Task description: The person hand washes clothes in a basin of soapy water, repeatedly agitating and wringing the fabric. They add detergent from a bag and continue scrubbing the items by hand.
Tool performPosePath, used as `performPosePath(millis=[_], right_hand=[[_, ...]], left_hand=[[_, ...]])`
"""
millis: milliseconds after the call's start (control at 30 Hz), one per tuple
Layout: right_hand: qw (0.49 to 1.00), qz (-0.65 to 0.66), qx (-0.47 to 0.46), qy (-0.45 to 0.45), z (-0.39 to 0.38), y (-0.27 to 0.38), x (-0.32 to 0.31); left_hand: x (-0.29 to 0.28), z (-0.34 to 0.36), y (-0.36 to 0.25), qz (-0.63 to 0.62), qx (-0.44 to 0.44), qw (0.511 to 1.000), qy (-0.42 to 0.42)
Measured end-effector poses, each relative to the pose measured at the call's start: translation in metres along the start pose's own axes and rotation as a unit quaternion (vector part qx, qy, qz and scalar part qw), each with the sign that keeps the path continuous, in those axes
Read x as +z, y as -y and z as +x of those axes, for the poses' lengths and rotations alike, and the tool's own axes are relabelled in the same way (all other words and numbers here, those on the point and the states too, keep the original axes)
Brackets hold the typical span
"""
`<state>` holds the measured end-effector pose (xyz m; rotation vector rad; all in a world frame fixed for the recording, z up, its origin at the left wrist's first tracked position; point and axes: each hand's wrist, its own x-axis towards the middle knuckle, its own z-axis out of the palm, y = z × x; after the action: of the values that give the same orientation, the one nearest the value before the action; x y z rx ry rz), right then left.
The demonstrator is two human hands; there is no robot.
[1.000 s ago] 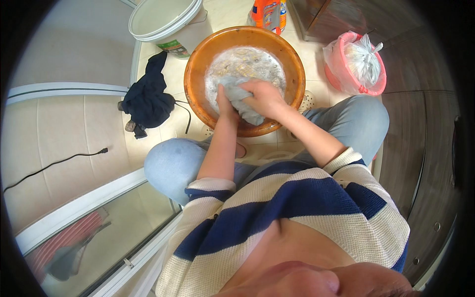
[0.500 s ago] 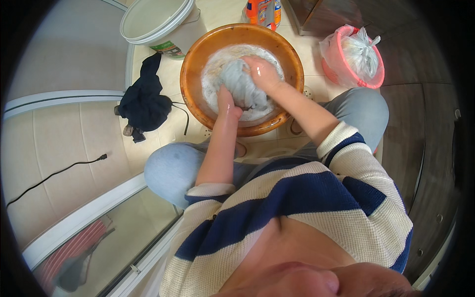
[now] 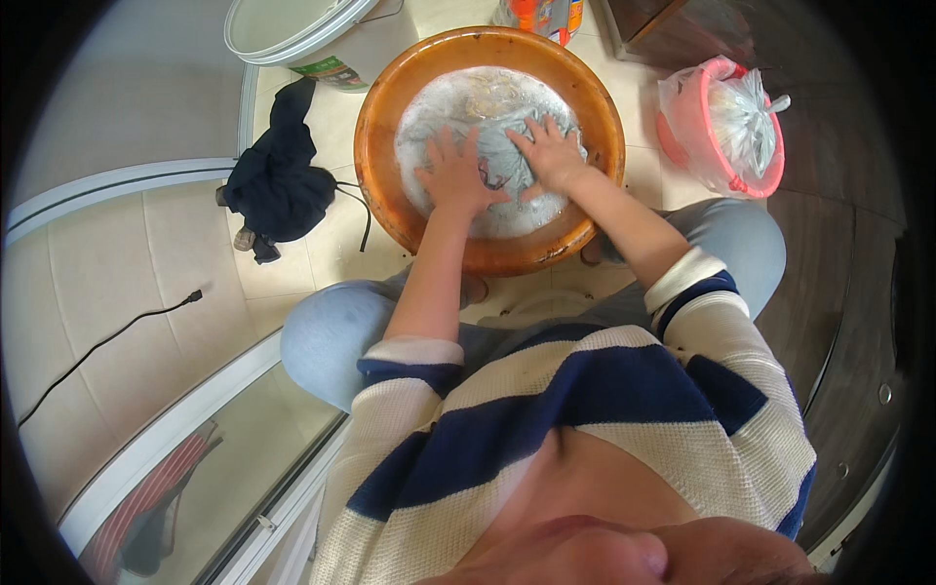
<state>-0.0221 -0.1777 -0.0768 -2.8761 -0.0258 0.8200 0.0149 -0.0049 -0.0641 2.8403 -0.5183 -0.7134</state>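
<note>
An orange-brown basin (image 3: 379,195) stands on the floor between my knees, with white suds (image 3: 424,105) over the water in it. A pale grey-blue cloth (image 3: 504,156) lies spread and partly sunk in the suds. On its left side my left hand (image 3: 458,174) rests with the fingers spread. My right hand (image 3: 549,158) lies on its right side, fingers spread too. Neither hand grips the cloth. Its lower parts are hidden under foam and my palms.
Left of the basin, a dark garment (image 3: 283,185) with a cord lies on the tiles. Behind stand a white bucket (image 3: 375,49) and a bottle with orange parts (image 3: 531,15). A pink bin (image 3: 720,127) with a tied bag is at the right. A black cable (image 3: 107,341) lies left.
Half a second ago my hands held the cloth bunched up above the suds. Now the cloth is lower and flatter, and my fingers have spread over it.
</note>
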Motion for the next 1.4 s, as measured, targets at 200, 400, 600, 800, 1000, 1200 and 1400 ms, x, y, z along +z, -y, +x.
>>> performPosePath(millis=[200,400,600,800,1000,1200,1400], right_hand=[[0.995,-0.056,0.007,0.086,0.033,0.006,0.007],[0.992,-0.039,0.003,0.116,0.085,-0.02,0.06],[0.988,0.003,0.016,0.153,0.078,-0.013,0.037],[0.992,0.109,-0.037,-0.057,0.033,-0.018,0.017],[0.913,0.379,-0.142,-0.045,0.015,-0.038,0.0],[0.72,0.646,-0.254,-0.013,-0.007,-0.039,-0.048],[0.554,0.829,-0.076,-0.003,0.005,-0.002,-0.035]], left_hand=[[0.015,0.033,0.005,0.003,-0.018,0.997,0.072],[0.051,0.072,0.018,-0.15,-0.019,0.984,0.094],[0.066,0.095,0.037,-0.051,-0.016,0.994,0.098],[0.002,0.034,0.001,-0.099,-0.04,0.99,0.091],[-0.027,0.002,0.006,-0.388,0.107,0.915,-0.011],[-0.092,-0.032,-0.003,-0.709,0.124,0.694,0.01],[-0.108,-0.033,-0.029,-0.845,0.01,0.534,0.002]])
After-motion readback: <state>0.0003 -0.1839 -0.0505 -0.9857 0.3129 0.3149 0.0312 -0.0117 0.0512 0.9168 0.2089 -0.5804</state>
